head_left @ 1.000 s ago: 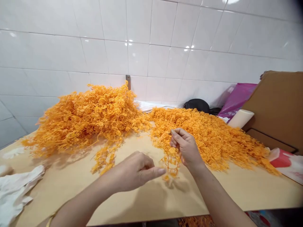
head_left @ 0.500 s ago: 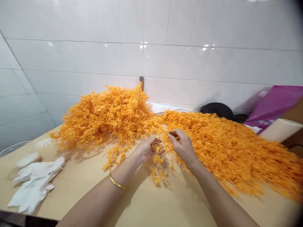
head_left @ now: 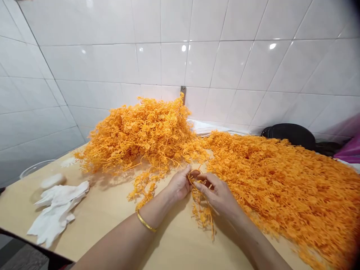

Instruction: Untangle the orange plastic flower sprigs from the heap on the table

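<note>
My left hand (head_left: 180,183) is closed around the stem of an orange artificial foliage sprig (head_left: 203,216), whose leafy end hangs down over the tabletop. Close against it, my right hand (head_left: 215,189) pinches the same sprig near the stem, thumb and fingers bent together. A tall tangled heap of orange foliage (head_left: 140,131) rises behind my left hand. To the right spreads a lower, flatter layer of orange foliage (head_left: 275,180). One loose strand (head_left: 143,187) trails from the heap beside my left forearm.
White gloves (head_left: 57,206) lie at the table's left, by a white rounded object (head_left: 52,181). The beige table (head_left: 112,225) meets a tiled wall (head_left: 157,63). A black item (head_left: 289,135) and purple plastic (head_left: 350,150) are at the back right.
My right hand has come down and in, from apart to touching the sprig at my left hand. The camera view has swung slightly left.
</note>
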The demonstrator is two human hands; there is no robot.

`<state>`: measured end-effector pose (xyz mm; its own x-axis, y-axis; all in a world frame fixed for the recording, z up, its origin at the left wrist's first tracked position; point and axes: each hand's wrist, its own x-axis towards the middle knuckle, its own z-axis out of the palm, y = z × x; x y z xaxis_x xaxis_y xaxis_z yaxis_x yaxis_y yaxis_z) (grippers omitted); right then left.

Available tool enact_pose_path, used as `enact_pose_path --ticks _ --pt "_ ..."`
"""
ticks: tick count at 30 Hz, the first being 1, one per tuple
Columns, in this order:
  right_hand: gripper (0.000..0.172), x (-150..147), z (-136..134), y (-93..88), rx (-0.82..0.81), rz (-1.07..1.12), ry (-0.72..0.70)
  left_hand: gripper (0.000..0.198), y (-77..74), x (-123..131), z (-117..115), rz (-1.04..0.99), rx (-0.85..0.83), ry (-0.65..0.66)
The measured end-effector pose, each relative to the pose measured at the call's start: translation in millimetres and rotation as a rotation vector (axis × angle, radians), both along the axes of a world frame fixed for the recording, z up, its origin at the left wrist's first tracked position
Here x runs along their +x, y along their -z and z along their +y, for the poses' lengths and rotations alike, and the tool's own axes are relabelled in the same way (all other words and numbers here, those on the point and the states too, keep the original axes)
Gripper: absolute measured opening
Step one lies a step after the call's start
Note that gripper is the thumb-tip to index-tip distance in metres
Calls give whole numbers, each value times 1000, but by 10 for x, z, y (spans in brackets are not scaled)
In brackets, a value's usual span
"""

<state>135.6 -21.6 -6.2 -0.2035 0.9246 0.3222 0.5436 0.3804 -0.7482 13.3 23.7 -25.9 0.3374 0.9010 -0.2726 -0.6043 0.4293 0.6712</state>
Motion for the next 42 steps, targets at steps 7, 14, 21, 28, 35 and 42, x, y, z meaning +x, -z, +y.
enact_pose_path --ticks 7,14,21,28,35,42 --pt "28 -51 67 141 68 -57 22 25 -30 50 -67 -91 4 126" --pt "11 -94 69 124 36 274 65 30 -32 12 -86 -93 9 225" --pt "19 33 96 59 -231 934 230 38 -85 -43 -63 -40 -56 131" --pt "21 7 83 63 -229 986 195 26 -45 -4 -144 3 4 197" --pt "17 -54 31 69 -224 920 106 18 -31 27 -211 93 110 153" --pt "23 -52 50 80 -258 762 73 14 -15 40 -232 149 258 176"
